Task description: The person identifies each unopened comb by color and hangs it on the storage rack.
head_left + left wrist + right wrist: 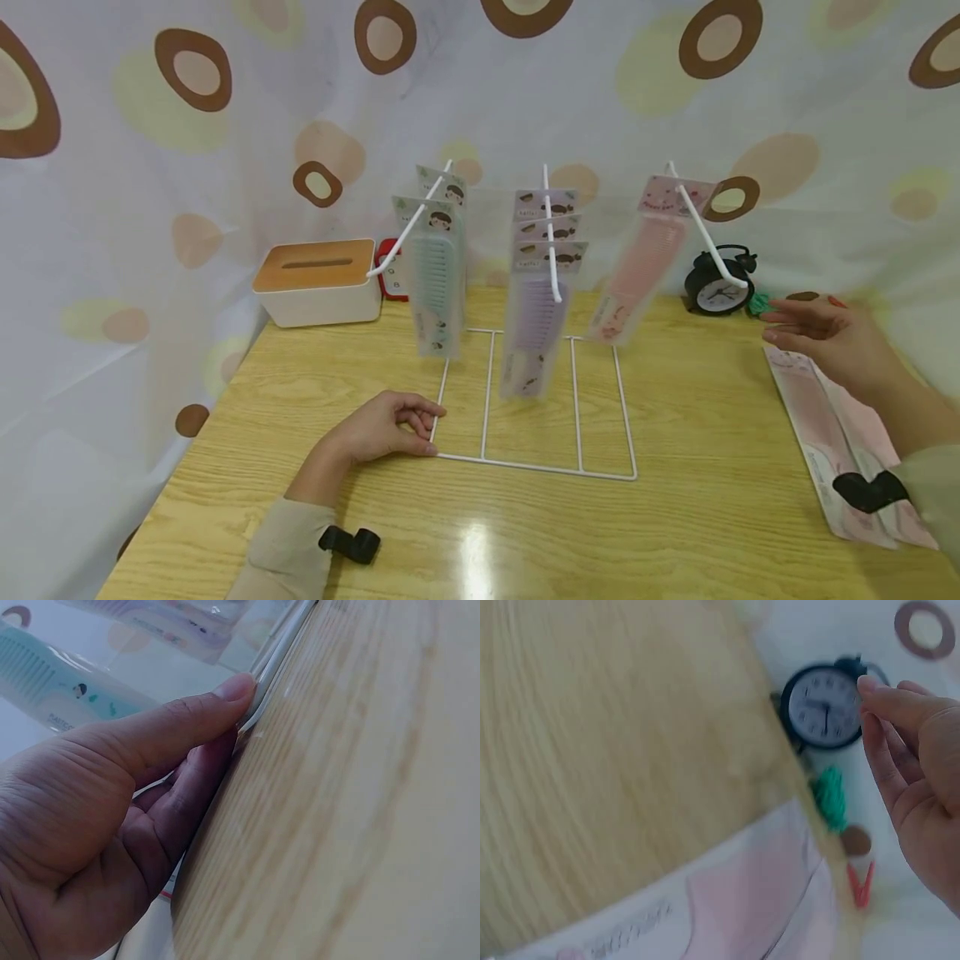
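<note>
My left hand (386, 427) pinches the front left corner of a white wire rack (536, 468), thumb on the wire in the left wrist view. White hooks above hold packaged combs: mint green combs (435, 283) at left, purple combs (536, 325) in the middle, a pink comb (643, 258) at right. My right hand (832, 337) is raised at the right with relaxed fingers and nothing in them. Below it, packaged pink combs (806, 412) lie overlapping on the table; my forearm hides part of them. The right wrist view shows these pink packs (742, 877) too.
A tissue box with a wooden lid (318, 287) stands at the back left, a red-framed object (392, 271) beside it. A black alarm clock (720, 287) stands at the back right, near a green bundle (829, 796) and a small red item (860, 885). A patterned curtain (480, 100) hangs behind.
</note>
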The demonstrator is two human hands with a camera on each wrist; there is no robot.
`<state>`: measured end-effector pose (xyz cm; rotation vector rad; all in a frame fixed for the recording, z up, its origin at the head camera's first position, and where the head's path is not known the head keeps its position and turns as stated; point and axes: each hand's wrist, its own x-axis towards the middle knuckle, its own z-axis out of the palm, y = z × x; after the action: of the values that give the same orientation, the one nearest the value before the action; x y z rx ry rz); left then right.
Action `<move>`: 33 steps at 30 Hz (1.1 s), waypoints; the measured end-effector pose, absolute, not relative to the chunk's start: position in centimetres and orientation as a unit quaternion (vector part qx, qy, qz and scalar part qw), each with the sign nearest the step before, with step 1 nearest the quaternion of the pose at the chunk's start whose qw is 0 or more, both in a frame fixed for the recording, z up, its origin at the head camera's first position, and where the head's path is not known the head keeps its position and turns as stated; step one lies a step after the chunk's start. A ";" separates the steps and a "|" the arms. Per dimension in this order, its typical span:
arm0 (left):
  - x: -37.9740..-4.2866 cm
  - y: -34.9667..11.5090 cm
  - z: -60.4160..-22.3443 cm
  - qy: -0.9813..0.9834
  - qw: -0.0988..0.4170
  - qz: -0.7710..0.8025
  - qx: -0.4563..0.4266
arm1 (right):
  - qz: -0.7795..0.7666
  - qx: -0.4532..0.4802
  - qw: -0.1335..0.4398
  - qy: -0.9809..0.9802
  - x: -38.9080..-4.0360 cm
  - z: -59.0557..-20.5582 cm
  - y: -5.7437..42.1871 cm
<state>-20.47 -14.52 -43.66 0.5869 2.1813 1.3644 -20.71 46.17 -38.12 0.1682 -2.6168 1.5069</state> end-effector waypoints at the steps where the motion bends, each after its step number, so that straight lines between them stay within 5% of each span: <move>1: -20.5 -14.5 -43.6 0.800 0.249 0.502 0.216 | 0.493 0.048 0.059 -0.867 -20.6 -38.6 46.8; 10: -20.5 -14.4 -43.5 0.795 0.252 0.506 0.221 | 0.356 -0.005 0.031 -0.934 -20.1 -43.0 50.7; 19: -20.5 -14.6 -43.5 0.798 0.249 0.503 0.219 | 0.241 0.013 -0.005 -0.971 -20.8 -43.4 50.7; 26: -20.4 -14.7 -43.6 0.799 0.251 0.501 0.218 | 0.224 0.038 -0.043 -0.973 -21.4 -42.9 49.4; 33: -20.4 -14.6 -43.5 0.798 0.251 0.501 0.222 | 0.304 -0.012 -0.004 -0.953 -21.3 -43.6 48.9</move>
<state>-20.41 -14.62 -43.48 0.6031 2.1730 1.3628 -21.32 48.86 -43.59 -0.0387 -3.0006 0.9561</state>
